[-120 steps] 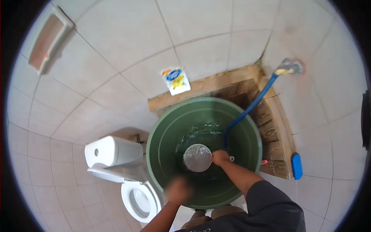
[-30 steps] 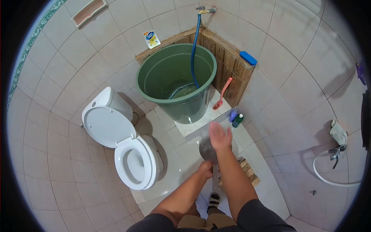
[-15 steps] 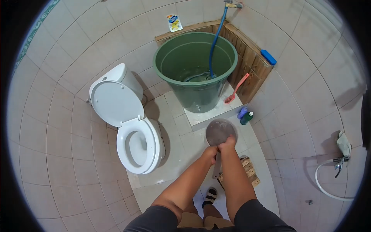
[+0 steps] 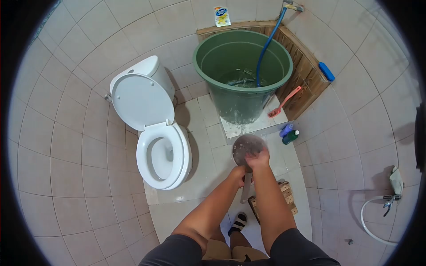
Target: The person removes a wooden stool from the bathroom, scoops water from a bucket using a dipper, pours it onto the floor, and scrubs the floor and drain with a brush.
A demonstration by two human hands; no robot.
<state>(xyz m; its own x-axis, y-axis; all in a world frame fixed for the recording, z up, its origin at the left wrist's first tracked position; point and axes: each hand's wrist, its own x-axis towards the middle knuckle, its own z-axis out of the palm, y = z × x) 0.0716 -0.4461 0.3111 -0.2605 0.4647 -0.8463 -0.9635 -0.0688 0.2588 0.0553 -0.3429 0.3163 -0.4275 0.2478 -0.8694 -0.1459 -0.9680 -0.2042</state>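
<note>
1. Fingers of the left hand (image 4: 238, 173) curl narrowly around the neck of a grey, round plastic dipper (image 4: 242, 145), where its bowl meets its long flat handle.
2. The right hand (image 4: 259, 158) is blurred at the dipper's bowl; I cannot tell whether its fingers are wide or narrow, or whether they press on the bowl.
3. The dipper is in front of the large, round, green plastic tub (image 4: 233, 104), on the person's side of it and apart from it, with the handle pointing away from the tub.
4. Inside the tub, a blue flexible hose (image 4: 267, 46) reaches down to rippling water; its upper end joins a metal tap (image 4: 289, 5) on the wall behind the tub.
5. Behind the tub and along its right side runs brown wooden panelling (image 4: 306, 84). A white, yellow and blue packet (image 4: 222, 16) stands behind the tub, and a long blue brush (image 4: 326, 71) sits to its right.
6. Just right of the tub's base, a coral-red long-handled plastic tool (image 4: 286, 101) leans up; a purple bottle (image 4: 286, 130) and a dark green, white-capped bottle (image 4: 290, 137) are nearer the person.
7. Left of the tub is a white ceramic toilet (image 4: 184, 166), its lid raised.
8. A slatted wooden piece (image 4: 288, 195) lies on the person's side of the tub, partly hidden by the right forearm.
</note>
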